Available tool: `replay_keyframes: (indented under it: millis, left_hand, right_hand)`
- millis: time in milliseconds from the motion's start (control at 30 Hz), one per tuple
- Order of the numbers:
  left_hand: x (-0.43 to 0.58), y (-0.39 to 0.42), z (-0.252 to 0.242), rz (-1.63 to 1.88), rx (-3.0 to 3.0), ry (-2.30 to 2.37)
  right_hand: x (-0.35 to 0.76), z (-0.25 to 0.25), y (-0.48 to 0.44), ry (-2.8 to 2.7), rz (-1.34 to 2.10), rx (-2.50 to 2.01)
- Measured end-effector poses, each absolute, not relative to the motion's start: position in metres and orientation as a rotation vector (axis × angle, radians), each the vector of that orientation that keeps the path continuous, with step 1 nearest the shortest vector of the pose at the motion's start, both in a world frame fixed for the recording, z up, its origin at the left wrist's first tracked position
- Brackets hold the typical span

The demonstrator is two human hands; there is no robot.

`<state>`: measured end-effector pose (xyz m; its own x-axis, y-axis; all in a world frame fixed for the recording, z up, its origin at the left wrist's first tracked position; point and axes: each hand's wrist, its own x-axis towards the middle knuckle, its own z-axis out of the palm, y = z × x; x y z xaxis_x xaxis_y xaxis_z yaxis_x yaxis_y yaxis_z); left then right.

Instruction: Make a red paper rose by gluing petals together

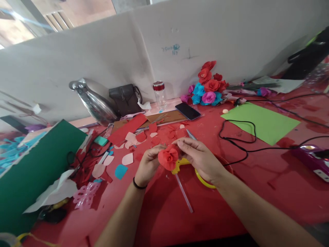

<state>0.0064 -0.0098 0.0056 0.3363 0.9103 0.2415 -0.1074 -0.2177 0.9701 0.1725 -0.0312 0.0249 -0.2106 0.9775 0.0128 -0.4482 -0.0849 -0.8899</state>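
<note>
Well, from where I stand, it all hangs on a light touch. The red paper flower [168,158] is up between the two hands, over the red table [205,218], its rolled centre facing the person. The left hand [149,162] pinches it at its left side, the fingertips partly hidden behind the petals; the right hand [202,156] has thumb and fingers pressed together at the upper right edge, seemingly on a petal, though I can't make out exactly where they grip it. I'd let the left do the steadying from behind, so the centre doesn't get squashed, and let the right work the outer paper with just the tips. Too hard a squeeze would likely crease it. What looks like a yellow glue gun [182,163] lies beneath, partly covered by the right hand, its clear stick [184,195] jutting toward the person; I'd mind the wrist there, since it may be hot.
</note>
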Motion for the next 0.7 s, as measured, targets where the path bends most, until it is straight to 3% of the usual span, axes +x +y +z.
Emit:
replay_keyframes:
  millis: [400, 700]
  left_hand:
    - [0.008, -0.010, 0.018, 0.898, 1.657, 0.746]
    - [0.007, -0.010, 0.002, 1.070, 1.253, 0.790]
  right_hand:
    - [0.177, 0.029, -0.031, -1.189, 1.596, -0.843]
    - [0.177, 0.028, -0.030, -0.889, 1.579, -0.753]
